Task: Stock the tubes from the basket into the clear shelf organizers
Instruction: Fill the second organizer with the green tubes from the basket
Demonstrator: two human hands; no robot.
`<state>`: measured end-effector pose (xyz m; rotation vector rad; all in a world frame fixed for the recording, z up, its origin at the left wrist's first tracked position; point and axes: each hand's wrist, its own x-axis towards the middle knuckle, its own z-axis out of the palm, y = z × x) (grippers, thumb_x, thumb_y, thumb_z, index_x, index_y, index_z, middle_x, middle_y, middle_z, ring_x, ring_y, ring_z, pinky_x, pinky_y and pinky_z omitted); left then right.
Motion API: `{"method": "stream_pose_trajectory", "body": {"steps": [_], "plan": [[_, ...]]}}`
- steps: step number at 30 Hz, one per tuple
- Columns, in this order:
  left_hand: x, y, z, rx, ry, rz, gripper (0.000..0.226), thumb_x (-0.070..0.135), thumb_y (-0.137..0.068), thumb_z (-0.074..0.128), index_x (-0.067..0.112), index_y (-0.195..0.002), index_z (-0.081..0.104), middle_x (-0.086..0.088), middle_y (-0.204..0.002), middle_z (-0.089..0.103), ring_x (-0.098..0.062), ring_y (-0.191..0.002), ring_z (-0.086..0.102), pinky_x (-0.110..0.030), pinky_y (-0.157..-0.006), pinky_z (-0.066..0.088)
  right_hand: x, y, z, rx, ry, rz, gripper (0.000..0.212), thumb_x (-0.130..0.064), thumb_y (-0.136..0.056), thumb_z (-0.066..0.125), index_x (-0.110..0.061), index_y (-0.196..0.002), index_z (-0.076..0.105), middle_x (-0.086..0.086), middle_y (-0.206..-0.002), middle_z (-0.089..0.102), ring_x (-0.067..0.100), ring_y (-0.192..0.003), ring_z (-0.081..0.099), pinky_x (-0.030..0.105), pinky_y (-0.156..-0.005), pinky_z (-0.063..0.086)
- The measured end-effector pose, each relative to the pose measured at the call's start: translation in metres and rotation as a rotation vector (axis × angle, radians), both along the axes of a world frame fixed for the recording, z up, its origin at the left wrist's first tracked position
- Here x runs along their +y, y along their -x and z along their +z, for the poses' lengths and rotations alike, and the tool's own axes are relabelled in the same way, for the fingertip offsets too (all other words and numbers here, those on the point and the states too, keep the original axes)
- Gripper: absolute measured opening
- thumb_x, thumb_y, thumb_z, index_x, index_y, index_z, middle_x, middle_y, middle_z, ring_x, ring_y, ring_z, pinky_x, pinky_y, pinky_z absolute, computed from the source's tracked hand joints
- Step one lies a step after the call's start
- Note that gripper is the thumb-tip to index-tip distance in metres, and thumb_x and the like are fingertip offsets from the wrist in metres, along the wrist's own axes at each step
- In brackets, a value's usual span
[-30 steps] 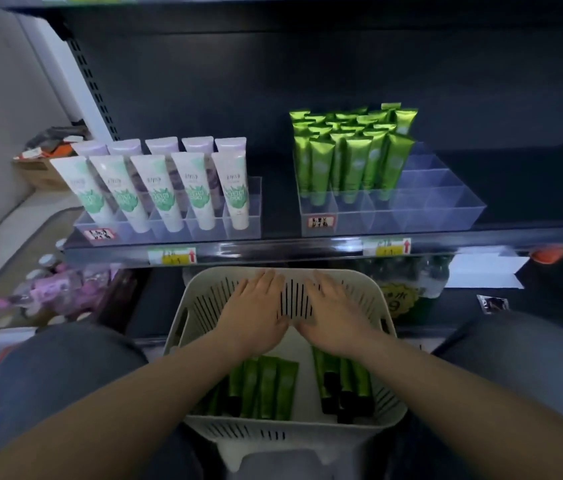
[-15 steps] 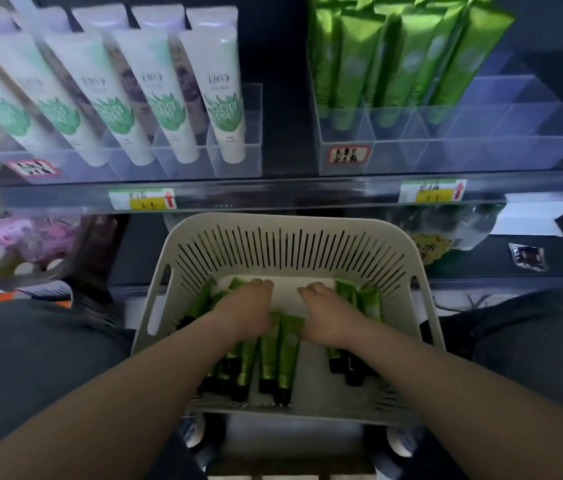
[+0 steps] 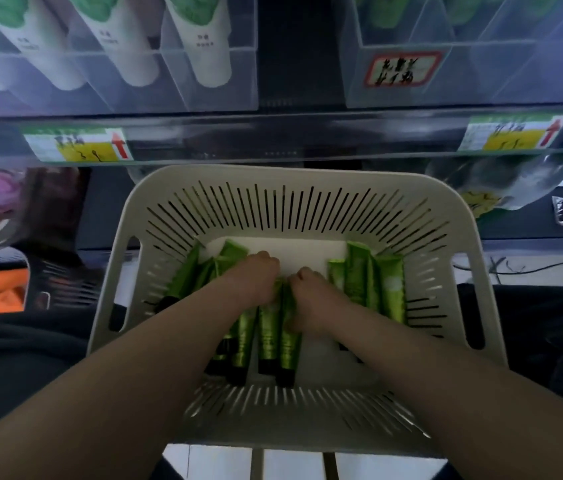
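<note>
Nearest: off-white plastic basket [image 3: 290,427], rounded-rectangle rim, walls cut with thin slots, floor smooth and solid. Sits between dark-clothed legs [image 3: 13,358].

Inside: glossy green tubes [image 3: 268,337], flat crimped ends toward the far wall, black caps toward the near wall. Lie in three bunches: along the left wall, along the right wall, and in the middle of the basket floor.

Left hand [image 3: 256,278]: knuckles up, fingers curled downward, closes on the crimped ends of the middle bunch. Right hand [image 3: 311,299]: just beside it, fingers likewise curled, grips the same bunch from the right. How many tubes in each grasp: cannot tell.

Beyond the basket's far rim: front edge of the shelf [image 3: 290,133], a clear strip with paper price labels [image 3: 76,147], green and yellow with a red arrow, one toward each end.

On the shelf, apart from each other, in hard transparent plastic with thin dividing walls:
- Left organizer [image 3: 204,88]: holds matte white tubes [image 3: 211,53] with green print, cap down and leaning.
- Right organizer [image 3: 498,74]: carries a red-framed label [image 3: 403,69] near its front left corner; blurred green shapes behind its walls.
</note>
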<state>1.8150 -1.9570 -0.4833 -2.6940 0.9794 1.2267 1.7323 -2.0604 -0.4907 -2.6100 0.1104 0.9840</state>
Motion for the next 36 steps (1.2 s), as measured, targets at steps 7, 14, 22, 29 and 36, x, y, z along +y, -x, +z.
{"method": "stream_pose_trajectory", "body": {"steps": [7, 14, 22, 29, 36], "plan": [[-0.007, -0.004, -0.013, 0.012, 0.002, -0.065, 0.023, 0.023, -0.090, 0.056, 0.007, -0.105, 0.055, -0.012, -0.110, 0.054, -0.024, -0.099, 0.054, -0.026, -0.071, 0.040, 0.001, -0.005, -0.011, -0.042, 0.009, 0.034, 0.066, -0.035, -0.072, 0.075, -0.006, -0.124, 0.047, 0.011, -0.123, 0.038, 0.027, -0.117, 0.038, 0.036, -0.093, 0.044], [-0.008, -0.005, -0.016, 0.015, 0.024, -0.084, 0.013, 0.019, -0.088, 0.058, 0.008, -0.093, 0.057, -0.012, -0.103, 0.061, -0.021, -0.092, 0.056, -0.026, -0.068, 0.038, -0.003, -0.006, -0.012, -0.053, -0.018, -0.025, 0.081, -0.038, -0.067, 0.080, -0.008, -0.130, 0.038, 0.012, -0.126, 0.040, 0.027, -0.118, 0.038, 0.036, -0.096, 0.039], [-0.002, -0.007, -0.005, 0.089, 0.008, 0.003, 0.024, 0.018, -0.085, 0.062, 0.007, -0.106, 0.066, -0.010, -0.105, 0.065, -0.022, -0.094, 0.061, -0.028, -0.072, 0.047, -0.004, -0.007, -0.004, -0.033, -0.144, -0.177, 0.061, -0.023, -0.070, 0.079, -0.009, -0.117, 0.041, 0.013, -0.118, 0.051, 0.026, -0.106, 0.051, 0.032, -0.079, 0.045], [0.008, -0.002, 0.021, 0.064, 0.043, 0.039, 0.040, 0.019, -0.083, 0.068, 0.011, -0.121, 0.061, -0.006, -0.123, 0.060, -0.021, -0.109, 0.056, -0.026, -0.086, 0.047, -0.016, -0.005, 0.021, -0.057, -0.215, -0.259, 0.041, -0.012, -0.077, 0.072, -0.008, -0.115, 0.057, 0.010, -0.119, 0.058, 0.023, -0.107, 0.055, 0.029, -0.083, 0.048], [0.014, 0.017, 0.049, 0.033, 0.090, 0.035, 0.035, 0.017, -0.083, 0.067, 0.012, -0.117, 0.065, -0.005, -0.120, 0.063, -0.018, -0.108, 0.057, -0.023, -0.086, 0.046, -0.011, 0.010, 0.048, -0.084, -0.265, -0.262, 0.033, -0.012, -0.077, 0.072, -0.009, -0.110, 0.068, 0.006, -0.115, 0.064, 0.018, -0.103, 0.058, 0.020, -0.076, 0.046]]}}
